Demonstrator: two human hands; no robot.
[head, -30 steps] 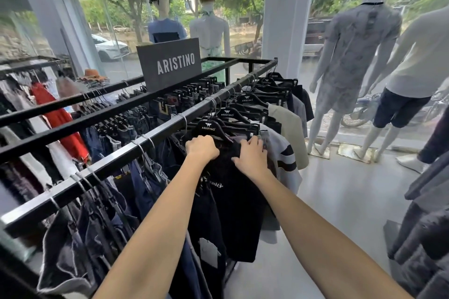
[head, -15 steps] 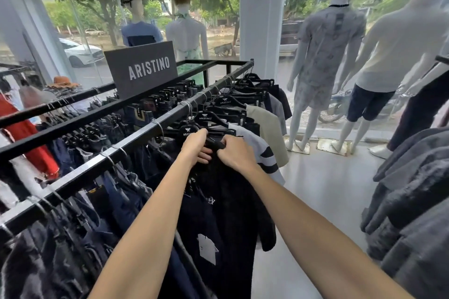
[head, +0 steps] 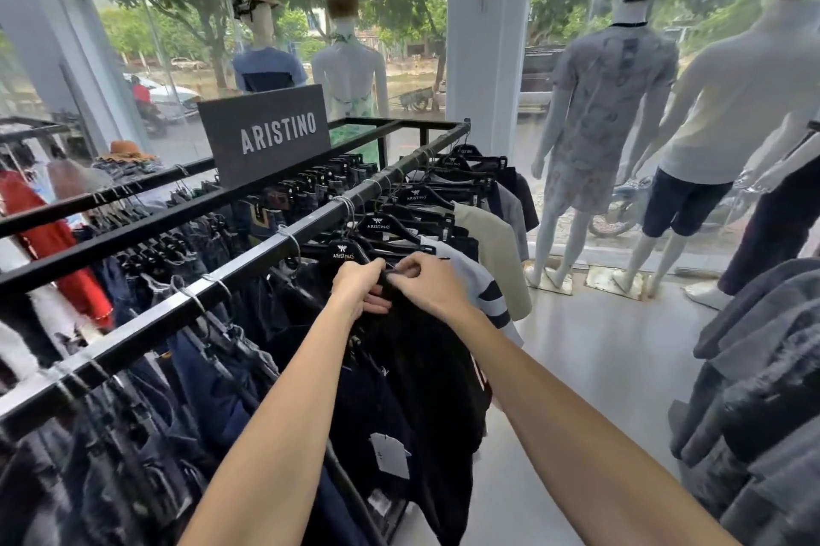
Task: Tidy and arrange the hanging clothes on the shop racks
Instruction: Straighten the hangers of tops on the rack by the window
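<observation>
Both hands meet just right of frame centre, at the near rail (head: 248,266) of a black shop rack that runs from lower left up to centre.

- Left hand (head: 360,286): fingers curled round the top edge of a black garment (head: 426,372), thumb side up, knuckles toward the rack. A narrow, closed grip with cloth bunched inside it.
- Right hand (head: 429,287): thumb and forefinger pinch the same top edge, just right of the left hand; the two hands touch or very nearly touch. Other fingers are curled. Cannot tell whether the pinch also takes in the hanger's bar.
- The garment hangs straight down from both grips toward the lower centre of the frame. Its top sits directly below a black hanger (head: 342,253) printed ARISTINO, whose hook is over the rail. The grip point is at the garment's highest visible part; all the rest of the cloth lies below the hands.
- A white price tag (head: 390,454) shows in the lower centre, on the dark clothes below the left forearm.

Surroundings:
- To the right of the hands on the same rail hang a white shirt with dark stripes (head: 486,286), then a beige shirt (head: 499,252), with more black hangers beyond.
- To the left of the hands, dark jeans (head: 199,372) are packed close along the rail.
- A dark ARISTINO sign (head: 266,132) stands on the rack at upper centre.
- Dressed mannequins (head: 608,101) stand at the window at upper right.
- Grey garments (head: 763,372) fill the right edge.
</observation>
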